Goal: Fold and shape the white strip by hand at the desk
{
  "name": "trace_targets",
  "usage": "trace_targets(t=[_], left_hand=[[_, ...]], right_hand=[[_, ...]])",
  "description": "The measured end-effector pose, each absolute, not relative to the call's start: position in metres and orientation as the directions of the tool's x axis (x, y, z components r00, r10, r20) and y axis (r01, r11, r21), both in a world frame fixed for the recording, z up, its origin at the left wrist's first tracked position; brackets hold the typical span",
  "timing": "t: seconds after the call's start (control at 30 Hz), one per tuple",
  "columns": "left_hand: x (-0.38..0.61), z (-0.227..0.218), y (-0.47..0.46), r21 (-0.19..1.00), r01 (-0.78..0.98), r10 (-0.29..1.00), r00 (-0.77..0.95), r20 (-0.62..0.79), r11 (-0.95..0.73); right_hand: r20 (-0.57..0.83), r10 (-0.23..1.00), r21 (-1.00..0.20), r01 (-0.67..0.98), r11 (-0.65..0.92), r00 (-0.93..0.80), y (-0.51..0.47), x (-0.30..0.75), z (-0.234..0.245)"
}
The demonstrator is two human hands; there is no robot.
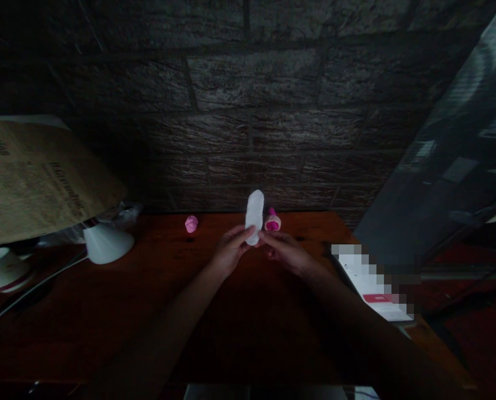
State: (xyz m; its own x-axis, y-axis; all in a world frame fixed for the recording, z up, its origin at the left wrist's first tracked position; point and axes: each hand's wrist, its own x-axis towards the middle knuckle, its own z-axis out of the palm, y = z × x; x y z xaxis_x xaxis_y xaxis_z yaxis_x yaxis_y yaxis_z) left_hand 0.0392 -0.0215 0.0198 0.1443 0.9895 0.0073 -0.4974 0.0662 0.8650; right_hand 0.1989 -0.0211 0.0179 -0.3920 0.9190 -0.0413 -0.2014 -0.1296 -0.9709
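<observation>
Between both hands, over the wooden table (164,289), stands a flat, long white piece with rounded ends (255,211); its exact kind does not show. My left hand (230,250) pinches its lower left edge, thumb in front. At its lower right edge, my right hand (287,250) pinches it with thumb and fingers. Just behind my right hand sits a small pink and cream piece (272,222) with a bright magenta middle. A crumpled-looking pink ball (191,224) lies farther left near the wall, apart from my hands.
A brick wall (223,133) rises behind the table. At left are a lamp with a newspaper-print shade (35,172) and white base (108,244), a white cup-like object (4,269) and a cable (35,289). A lit screen (372,283) lies at the right edge.
</observation>
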Motion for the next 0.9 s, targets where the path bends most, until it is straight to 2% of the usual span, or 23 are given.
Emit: trace_targets(t=[0.23,0.43,0.57,0.9], left_hand=[[0.0407,0.0187,-0.0218,0.866,-0.495,0.991,0.134,-0.001,0.068],[0.0395,0.0179,-0.0233,0.877,-0.477,0.985,0.169,0.023,0.061],[0.0407,0.0199,-0.0231,0.880,-0.473,0.988,0.153,0.022,0.054],[0.0395,0.0147,-0.0193,0.944,-0.325,0.995,-0.097,0.030,-0.060]], right_hand=[[-0.104,0.931,-0.961,-0.206,-0.184,-0.349,-0.0205,0.1981,0.0204],[-0.005,0.939,-0.986,-0.157,-0.062,-0.343,-0.0205,0.1970,0.0167],[-0.002,0.948,-0.990,-0.133,-0.047,-0.317,-0.0199,0.1960,0.0170],[0.058,0.991,-0.998,-0.001,0.058,-0.121,-0.0238,0.1944,0.0218]])
